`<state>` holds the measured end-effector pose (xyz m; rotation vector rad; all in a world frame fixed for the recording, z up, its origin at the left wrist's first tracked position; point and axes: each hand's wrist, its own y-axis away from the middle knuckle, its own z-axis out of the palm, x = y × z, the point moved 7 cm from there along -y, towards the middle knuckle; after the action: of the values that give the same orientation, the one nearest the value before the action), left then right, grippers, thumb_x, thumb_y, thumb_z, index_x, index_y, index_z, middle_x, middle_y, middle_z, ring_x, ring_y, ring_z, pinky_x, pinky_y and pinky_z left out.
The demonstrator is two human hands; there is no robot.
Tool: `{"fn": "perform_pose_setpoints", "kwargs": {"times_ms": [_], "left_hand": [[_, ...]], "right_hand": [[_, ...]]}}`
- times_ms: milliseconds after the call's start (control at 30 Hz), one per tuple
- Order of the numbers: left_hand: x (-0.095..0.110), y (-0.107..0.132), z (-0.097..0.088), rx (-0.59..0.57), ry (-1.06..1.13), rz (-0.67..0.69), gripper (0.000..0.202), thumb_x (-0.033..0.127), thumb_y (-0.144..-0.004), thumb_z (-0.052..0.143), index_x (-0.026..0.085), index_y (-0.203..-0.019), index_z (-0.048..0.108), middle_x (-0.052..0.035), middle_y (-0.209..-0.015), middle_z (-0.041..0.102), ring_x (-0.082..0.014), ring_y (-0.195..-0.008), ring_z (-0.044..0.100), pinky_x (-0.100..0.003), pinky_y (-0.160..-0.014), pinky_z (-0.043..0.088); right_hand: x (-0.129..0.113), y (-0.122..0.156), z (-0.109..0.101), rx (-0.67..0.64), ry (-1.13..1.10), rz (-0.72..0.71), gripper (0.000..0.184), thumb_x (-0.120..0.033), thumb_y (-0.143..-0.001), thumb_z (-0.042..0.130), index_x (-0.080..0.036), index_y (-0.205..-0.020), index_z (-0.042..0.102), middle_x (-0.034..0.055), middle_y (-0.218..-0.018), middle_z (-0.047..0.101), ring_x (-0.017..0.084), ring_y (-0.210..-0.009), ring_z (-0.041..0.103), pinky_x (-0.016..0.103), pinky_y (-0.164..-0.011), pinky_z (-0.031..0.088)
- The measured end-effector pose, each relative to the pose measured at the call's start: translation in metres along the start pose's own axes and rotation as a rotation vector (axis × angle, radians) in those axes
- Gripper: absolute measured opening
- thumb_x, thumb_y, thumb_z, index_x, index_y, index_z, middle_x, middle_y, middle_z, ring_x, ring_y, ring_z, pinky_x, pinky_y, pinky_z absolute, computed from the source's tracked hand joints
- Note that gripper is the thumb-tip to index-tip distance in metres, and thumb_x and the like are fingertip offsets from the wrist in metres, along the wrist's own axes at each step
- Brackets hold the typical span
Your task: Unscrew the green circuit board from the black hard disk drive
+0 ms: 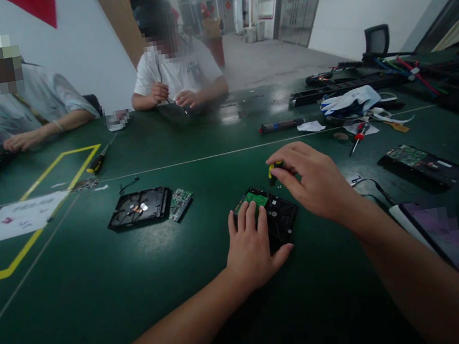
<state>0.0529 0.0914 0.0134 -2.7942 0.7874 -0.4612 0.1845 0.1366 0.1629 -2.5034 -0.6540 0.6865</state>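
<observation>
A black hard drive [279, 216] with a green circuit board [254, 197] lies on the green table [103, 306] in front of me. My left hand [252, 243] lies flat on the drive with its fingers stretched over the board. My right hand [314, 179] pinches the yellow-and-black handle of a small screwdriver [272, 174], held upright with its tip down on the drive.
A second opened drive [139, 207] with a loose green board [180, 203] lies to the left. Another drive [422, 163], a red screwdriver [358, 137], papers and cables sit at right. Two people work across the table, near a yellow-handled screwdriver [96, 163]. A paper sheet [16, 218] lies far left.
</observation>
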Motion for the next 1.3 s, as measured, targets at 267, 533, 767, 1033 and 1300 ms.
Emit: {"fn": "perform_pose_setpoints", "kwargs": {"times_ms": [267,533,767,1033,1300], "left_hand": [[-0.0008,-0.0001,0.0003,-0.007,-0.001,-0.012,0.091,0.073,-0.09,0.058,0.011,-0.155,0.044,-0.0246,-0.161,0.042,-0.0438,-0.154,0.031,-0.07,-0.127,0.019],[0.0003,-0.0009,-0.0006,-0.015,-0.004,-0.006,0.092,0.073,-0.09,0.06,0.01,-0.155,0.044,-0.0249,-0.161,0.042,-0.0443,-0.154,0.031,-0.069,-0.128,0.018],[-0.0009,0.0001,0.0003,0.0,0.002,-0.009,0.092,0.073,-0.09,0.06,0.011,-0.155,0.044,-0.0241,-0.162,0.042,-0.0442,-0.154,0.031,-0.07,-0.127,0.019],[-0.0007,0.0,0.0001,-0.009,0.0,-0.01,0.091,0.073,-0.09,0.059,0.011,-0.155,0.045,-0.0242,-0.162,0.042,-0.044,-0.155,0.03,-0.07,-0.127,0.019],[0.0005,-0.0006,-0.0018,-0.016,0.0,-0.006,0.091,0.073,-0.091,0.058,0.009,-0.155,0.044,-0.0256,-0.161,0.042,-0.0446,-0.154,0.03,-0.07,-0.126,0.019]], "right_hand": [[-0.004,0.001,0.0036,-0.101,-0.078,0.011,0.032,-0.011,-0.099,0.049,-0.023,-0.123,0.065,0.0093,-0.125,0.074,0.026,-0.112,0.07,0.043,-0.1,0.053],[0.0022,0.0021,0.0029,-0.059,0.016,0.051,0.025,-0.021,-0.101,0.054,-0.019,-0.122,0.066,0.0134,-0.116,0.074,0.028,-0.104,0.069,0.046,-0.095,0.053],[0.0038,0.0005,-0.0029,0.008,0.031,0.057,0.022,-0.025,-0.101,0.058,-0.022,-0.117,0.072,0.0119,-0.109,0.071,0.027,-0.1,0.069,0.044,-0.091,0.054],[-0.0013,0.001,0.0019,-0.041,-0.054,0.017,0.033,-0.014,-0.1,0.052,-0.02,-0.129,0.066,0.0122,-0.128,0.072,0.028,-0.118,0.068,0.047,-0.103,0.052],[-0.0011,-0.0007,-0.0023,-0.048,0.003,0.016,0.013,-0.019,-0.099,0.059,-0.024,-0.107,0.068,0.009,-0.106,0.072,0.027,-0.102,0.067,0.043,-0.092,0.052]]}}
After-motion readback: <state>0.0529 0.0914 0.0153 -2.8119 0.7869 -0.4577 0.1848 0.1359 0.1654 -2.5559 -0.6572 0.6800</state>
